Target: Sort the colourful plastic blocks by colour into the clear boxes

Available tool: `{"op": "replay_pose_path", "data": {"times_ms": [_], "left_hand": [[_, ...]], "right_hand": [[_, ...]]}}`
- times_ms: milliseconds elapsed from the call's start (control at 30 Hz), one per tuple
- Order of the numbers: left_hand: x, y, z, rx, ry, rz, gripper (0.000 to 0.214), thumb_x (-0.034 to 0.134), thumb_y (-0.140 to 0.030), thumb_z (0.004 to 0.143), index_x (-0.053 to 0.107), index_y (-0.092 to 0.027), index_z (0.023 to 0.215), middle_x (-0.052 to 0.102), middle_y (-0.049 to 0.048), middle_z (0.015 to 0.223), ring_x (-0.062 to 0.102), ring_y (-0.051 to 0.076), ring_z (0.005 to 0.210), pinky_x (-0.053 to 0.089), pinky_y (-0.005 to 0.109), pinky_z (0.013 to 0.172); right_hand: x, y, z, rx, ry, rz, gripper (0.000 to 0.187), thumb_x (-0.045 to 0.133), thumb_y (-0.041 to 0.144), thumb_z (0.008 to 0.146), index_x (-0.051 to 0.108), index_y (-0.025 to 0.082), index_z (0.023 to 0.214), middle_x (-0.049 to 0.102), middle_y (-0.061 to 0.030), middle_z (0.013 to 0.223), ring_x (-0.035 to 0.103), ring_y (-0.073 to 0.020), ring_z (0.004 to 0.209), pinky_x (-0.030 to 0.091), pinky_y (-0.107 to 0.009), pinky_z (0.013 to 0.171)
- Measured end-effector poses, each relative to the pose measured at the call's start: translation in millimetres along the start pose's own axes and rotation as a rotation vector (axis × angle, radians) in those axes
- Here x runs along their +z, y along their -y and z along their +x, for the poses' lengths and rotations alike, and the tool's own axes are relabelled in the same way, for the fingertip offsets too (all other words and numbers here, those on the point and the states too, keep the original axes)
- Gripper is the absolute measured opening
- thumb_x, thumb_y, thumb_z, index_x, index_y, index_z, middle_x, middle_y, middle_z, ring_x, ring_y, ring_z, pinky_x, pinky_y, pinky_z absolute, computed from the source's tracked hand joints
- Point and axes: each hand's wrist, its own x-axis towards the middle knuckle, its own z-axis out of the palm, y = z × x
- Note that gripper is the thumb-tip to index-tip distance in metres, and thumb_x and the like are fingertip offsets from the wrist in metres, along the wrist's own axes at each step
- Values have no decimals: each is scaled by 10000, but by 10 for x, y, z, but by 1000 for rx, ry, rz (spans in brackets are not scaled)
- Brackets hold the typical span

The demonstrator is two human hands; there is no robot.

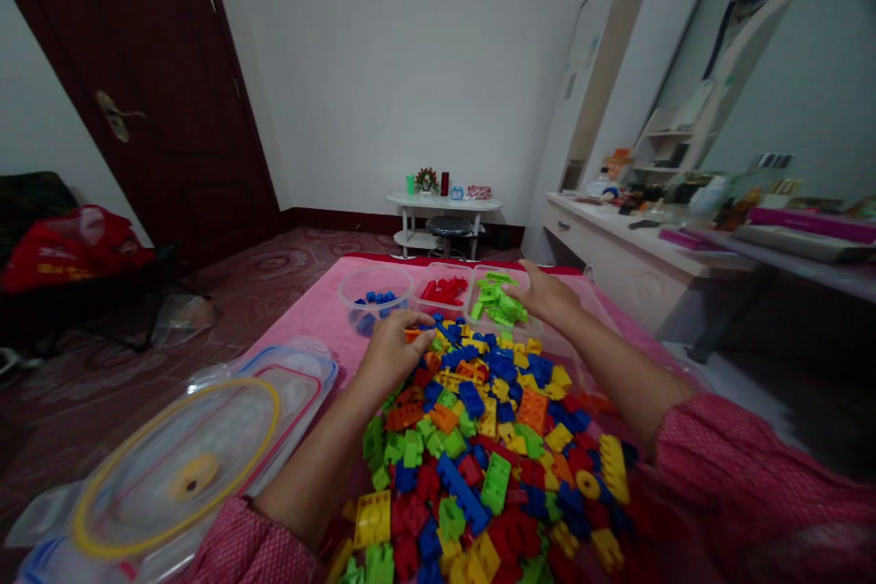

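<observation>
A big heap of toy building bricks (472, 401) in blue, red, green, yellow and orange covers the near middle of the table. At the heap's far left edge is my left hand (393, 351), thumb and forefinger apart, with an orange brick (412, 335) showing between them. My right hand (551, 297) reaches over the right rim of a clear square container (537, 326) that holds green bricks (498, 299). Its thumb and forefinger are spread. Beside that container are a clear tub with red bricks (444, 290) and a round clear tub (343, 287) with blue bricks (375, 299).
Stacked clear lids (301, 415), one with a yellow ring (86, 511), lie at the left on the pink tablecloth (301, 315). A white dresser (602, 246) stands at the right. Farther off are a low white table (403, 201) and a stool (448, 226).
</observation>
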Motion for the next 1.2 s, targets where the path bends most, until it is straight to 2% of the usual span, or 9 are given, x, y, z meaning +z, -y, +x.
{"op": "replay_pose_path", "data": {"times_ms": [67, 200, 400, 667, 833, 933, 1067, 1133, 1200], "left_hand": [[62, -47, -45, 60, 40, 36, 251, 579, -264, 793, 686, -176, 1001, 679, 81, 1070, 595, 226, 1034, 437, 366, 937], [179, -103, -145, 136, 136, 76, 342, 558, -228, 813, 638, -196, 1144, 635, 75, 1199, 546, 214, 1138, 377, 356, 1019], [222, -136, -175, 142, 251, 116, 365, 513, -195, 820, 646, -213, 1160, 673, 69, 1130, 575, 222, 1055, 403, 357, 960], [247, -157, -174, 149, 257, 114, 317, 500, -100, 688, 715, -201, 899, 686, 40, 952, 597, 196, 931, 434, 296, 868], [80, -131, -126, 156, 292, 102, 324, 495, -86, 605, 675, -177, 858, 671, 24, 856, 592, 174, 796, 441, 264, 740], [-79, -154, -70, 108, 219, 99, 344, 503, -120, 621, 652, -152, 929, 657, 25, 806, 577, 167, 731, 428, 256, 671], [-238, -223, -22, 13, 114, 143, 366, 479, -146, 646, 672, -140, 957, 641, 31, 782, 562, 169, 718, 406, 255, 637], [-268, -247, -14, -40, 135, 107, 346, 457, -170, 669, 685, -144, 928, 640, 22, 744, 559, 164, 681, 402, 253, 612], [-269, -254, -11, -73, 174, 38, 329, 445, -200, 691, 692, -145, 901, 657, 21, 747, 574, 167, 686, 412, 252, 612]], "right_hand": [[33, 59, -167, -73, 18, -103, 533, 555, 495, 790, 558, 207, 1239, 678, -120, 1050, 619, -263, 959, 417, -331, 737], [129, 165, -613, -205, 177, -107, 230, 544, 361, 803, 701, 259, 935, 708, -43, 935, 634, -221, 901, 401, -288, 688], [255, 95, -976, -221, 299, -161, 343, 638, 351, 719, 665, 270, 1051, 666, -38, 1071, 595, -225, 986, 388, -296, 763], [351, 175, -1118, -378, 396, -17, 254, 553, 186, 675, 627, 184, 918, 639, -20, 799, 547, -144, 698, 294, -235, 576], [314, 231, -1181, -455, 464, 184, 282, 563, 239, 706, 660, 185, 965, 613, 1, 739, 515, -126, 652, 297, -223, 567], [207, 230, -1145, -417, 421, 183, 342, 590, 281, 702, 669, 213, 1028, 620, 6, 716, 518, -133, 631, 305, -229, 565], [41, 126, -1040, -295, 243, 5, 263, 593, 305, 697, 702, 217, 919, 666, -32, 815, 569, -175, 731, 321, -253, 606], [-20, 72, -1014, -269, 262, -40, 226, 600, 303, 687, 709, 217, 865, 673, -36, 825, 578, -184, 748, 321, -256, 603], [-61, 65, -1037, -315, 367, -16, 201, 614, 308, 679, 709, 219, 833, 669, -24, 793, 572, -170, 712, 317, -248, 582]]}}
